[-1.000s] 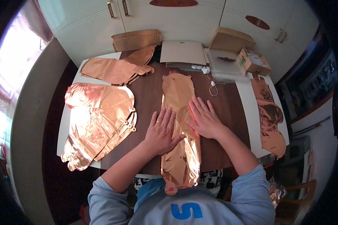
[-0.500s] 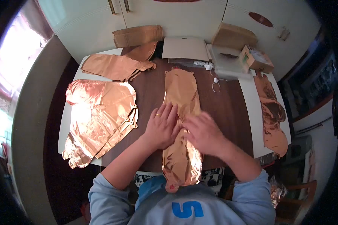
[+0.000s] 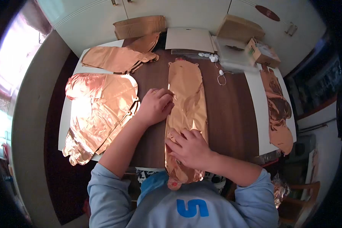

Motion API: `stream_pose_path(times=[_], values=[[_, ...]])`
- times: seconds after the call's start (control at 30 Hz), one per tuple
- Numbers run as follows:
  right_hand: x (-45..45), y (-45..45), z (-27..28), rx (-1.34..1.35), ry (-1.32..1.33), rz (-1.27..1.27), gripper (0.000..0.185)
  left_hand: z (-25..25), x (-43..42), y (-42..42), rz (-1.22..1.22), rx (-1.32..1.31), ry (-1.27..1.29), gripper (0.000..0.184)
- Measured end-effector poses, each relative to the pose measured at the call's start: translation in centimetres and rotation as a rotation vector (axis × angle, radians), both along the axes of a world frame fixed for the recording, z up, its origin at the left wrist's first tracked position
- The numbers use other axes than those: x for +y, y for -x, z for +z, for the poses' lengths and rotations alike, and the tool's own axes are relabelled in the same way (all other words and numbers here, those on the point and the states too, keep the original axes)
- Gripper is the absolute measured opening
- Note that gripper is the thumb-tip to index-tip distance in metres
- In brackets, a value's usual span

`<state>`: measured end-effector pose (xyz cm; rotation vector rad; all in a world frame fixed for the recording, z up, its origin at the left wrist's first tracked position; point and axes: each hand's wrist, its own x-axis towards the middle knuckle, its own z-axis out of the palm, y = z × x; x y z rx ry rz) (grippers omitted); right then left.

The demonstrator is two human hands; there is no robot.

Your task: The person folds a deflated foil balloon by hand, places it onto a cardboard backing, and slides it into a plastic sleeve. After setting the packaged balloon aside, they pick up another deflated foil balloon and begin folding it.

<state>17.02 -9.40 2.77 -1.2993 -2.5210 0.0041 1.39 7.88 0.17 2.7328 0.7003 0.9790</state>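
Note:
A long, flat copper-coloured foil balloon (image 3: 186, 81) lies lengthwise before me, its near end reaching the table's front edge. Small tabs with holes stick out at its far end. My left hand (image 3: 155, 107) is at the balloon's left edge, with curled fingers closed on the foil there; its thumb is mostly hidden. Nearer to me, my right hand (image 3: 190, 148) lies across the lower part of the foil, fingers apart and bent a little, palm down. Creases run over the surface around both hands.
More flat foil balloons lie left (image 3: 106, 95), at the back left (image 3: 114, 59) and on the right side (image 3: 275, 106). Behind stand a pale flat box (image 3: 190, 40), a clear plastic bin (image 3: 235, 57) and a small open carton (image 3: 264, 55). A white cord (image 3: 221, 78) lies on the brown tabletop (image 3: 230, 114).
My hands were together on the middle of the balloon. The left has moved out to the left edge and curled; the right has come down towards me and spread on the foil.

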Motion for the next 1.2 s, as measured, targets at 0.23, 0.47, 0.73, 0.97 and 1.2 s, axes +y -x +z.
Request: stream_pose_path(times=[0.23,0.47,0.73,0.97,1.2], values=[[1.1,1.0,0.2,-0.005,0.024,-0.088,0.057,-0.4,-0.1,0.0,0.012,0.022,-0.024,0.017],[-2.1,1.8,-0.5,-0.254,-0.003,-0.016,0.06,-0.5,0.5,-0.5,0.009,0.042,-0.111,0.02],[-5.2,1.8,-0.1,-0.176,0.025,-0.031,0.062,-1.0,3.1,-1.5,0.046,0.064,-0.163,0.016],[-5.3,1.6,-0.4,-0.08,0.019,-0.053,0.061,0.6,-0.4,-1.4,0.164,0.233,-0.171,0.04],[-4.7,-0.1,-1.0,0.104,0.072,0.023,0.055,-0.3,-7.6,0.4,0.064,0.39,0.096,0.08]])
